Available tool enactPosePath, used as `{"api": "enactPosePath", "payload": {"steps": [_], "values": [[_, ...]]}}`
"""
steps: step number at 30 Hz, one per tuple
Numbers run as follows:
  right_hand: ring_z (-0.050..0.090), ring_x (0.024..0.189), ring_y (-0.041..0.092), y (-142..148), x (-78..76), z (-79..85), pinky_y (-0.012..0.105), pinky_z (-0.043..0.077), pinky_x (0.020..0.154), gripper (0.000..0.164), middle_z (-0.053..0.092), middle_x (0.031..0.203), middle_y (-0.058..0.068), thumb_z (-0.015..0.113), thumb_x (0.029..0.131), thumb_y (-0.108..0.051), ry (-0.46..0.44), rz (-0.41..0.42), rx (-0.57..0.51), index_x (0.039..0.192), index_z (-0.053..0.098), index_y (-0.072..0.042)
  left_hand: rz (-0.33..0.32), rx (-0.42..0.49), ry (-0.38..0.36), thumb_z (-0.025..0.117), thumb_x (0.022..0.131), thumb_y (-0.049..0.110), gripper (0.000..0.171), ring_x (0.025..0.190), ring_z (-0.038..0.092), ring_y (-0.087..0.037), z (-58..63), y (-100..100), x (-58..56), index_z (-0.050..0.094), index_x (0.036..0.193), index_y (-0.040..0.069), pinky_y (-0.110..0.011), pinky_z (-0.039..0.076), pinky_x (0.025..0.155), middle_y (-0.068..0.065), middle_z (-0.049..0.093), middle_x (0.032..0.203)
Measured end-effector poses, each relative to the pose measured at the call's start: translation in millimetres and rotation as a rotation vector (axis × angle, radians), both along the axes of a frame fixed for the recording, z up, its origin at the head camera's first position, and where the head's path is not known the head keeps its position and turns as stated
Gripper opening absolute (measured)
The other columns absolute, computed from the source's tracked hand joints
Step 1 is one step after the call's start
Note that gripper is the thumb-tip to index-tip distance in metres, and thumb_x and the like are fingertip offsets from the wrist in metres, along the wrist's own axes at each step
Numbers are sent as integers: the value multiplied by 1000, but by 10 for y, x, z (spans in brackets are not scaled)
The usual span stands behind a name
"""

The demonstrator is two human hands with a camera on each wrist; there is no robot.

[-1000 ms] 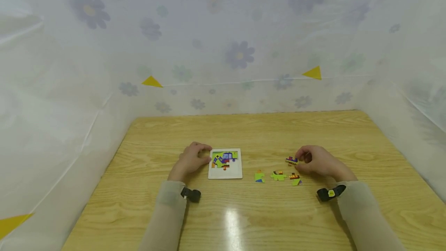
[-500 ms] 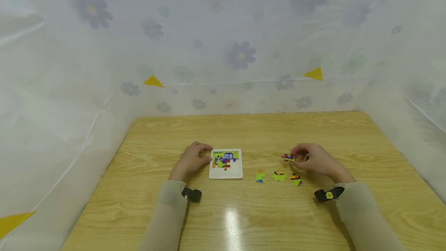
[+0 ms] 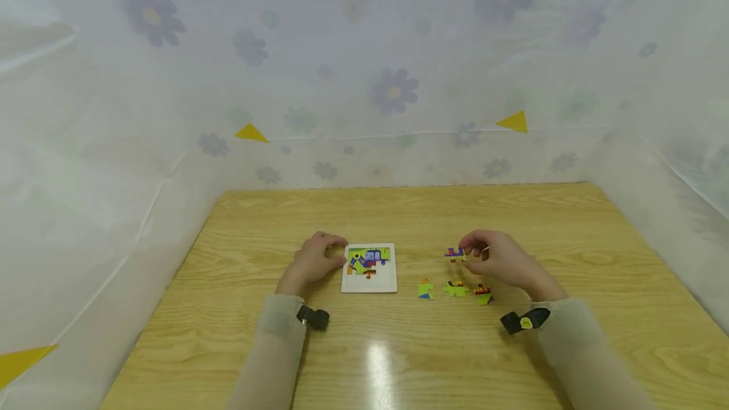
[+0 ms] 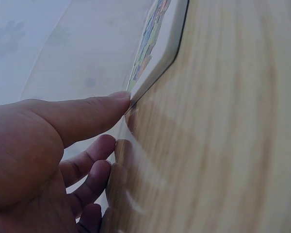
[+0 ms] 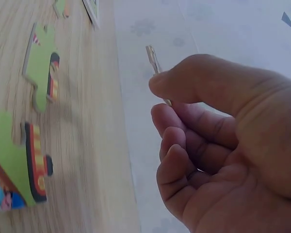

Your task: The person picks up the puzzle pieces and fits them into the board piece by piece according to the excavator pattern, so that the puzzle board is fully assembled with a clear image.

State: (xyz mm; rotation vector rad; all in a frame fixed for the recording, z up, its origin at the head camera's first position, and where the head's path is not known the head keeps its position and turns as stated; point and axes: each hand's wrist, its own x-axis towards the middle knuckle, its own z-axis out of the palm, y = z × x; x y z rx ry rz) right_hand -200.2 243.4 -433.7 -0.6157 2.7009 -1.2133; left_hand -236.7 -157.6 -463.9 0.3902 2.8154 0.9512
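Between the thumb and fingers of my right hand (image 3: 501, 263) is a jigsaw puzzle piece (image 3: 454, 255), purple with a striped band, raised over the table. The right wrist view shows that piece (image 5: 152, 56) edge-on, pinched at one end. My left hand (image 3: 310, 263) touches the left side of a square white puzzle tray (image 3: 354, 284); its thumb (image 4: 94, 110) lies straight against the tray's corner, other fingers low beside the table. Joined pieces (image 3: 369, 259) showing a digger-like vehicle fill the tray's upper part, and its lower part shows bare white.
Three loose puzzle pieces lie in a row right of the tray: a green and blue one (image 3: 424, 289), a green one (image 3: 457, 290) and a green, red and yellow one (image 3: 483, 296). A white flowered sheet (image 3: 364, 81) walls the wooden table (image 3: 364, 347) at back and sides.
My right hand has moved left with the pinched puzzle piece, from beyond the loose pieces to above the middle one. The left hand and the tray stay in place.
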Motion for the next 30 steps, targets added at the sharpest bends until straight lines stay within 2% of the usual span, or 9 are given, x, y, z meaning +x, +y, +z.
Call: {"api": "enactPosePath", "payload": {"steps": [8, 20, 25, 30], "values": [[52, 83, 21, -211, -40, 12, 30, 48, 69, 28, 61, 99, 5, 74, 87, -9, 15, -6, -10, 113, 64, -3, 2, -14, 3, 71, 93, 26, 35, 123, 46, -36, -4, -3, 0, 66, 127, 22, -62, 31, 99, -9, 53, 130], [52, 86, 23, -605, -123, 55, 35, 48, 73, 29, 60, 100, 6, 73, 89, -9, -75, -20, -91, 116, 64, -2, 5, -17, -12, 71, 93, 28, 37, 123, 46, -35, -12, -12, -15, 65, 129, 22, -61, 31, 100, -8, 53, 130], [52, 85, 24, -777, -141, 92, 36, 48, 74, 29, 61, 100, 6, 74, 89, -10, -83, 0, -122, 115, 65, -2, 6, -16, -7, 71, 93, 28, 35, 123, 46, -35, -6, -5, -15, 66, 128, 22, -62, 32, 99, -8, 53, 129], [53, 84, 22, -936, -174, 73, 35, 48, 72, 27, 62, 97, 4, 75, 86, -8, -51, 40, -117, 111, 67, -3, 4, -18, -6, 71, 93, 27, 36, 123, 46, -35, 4, -2, -14, 66, 128, 23, -62, 32, 99, -8, 53, 130]]}}
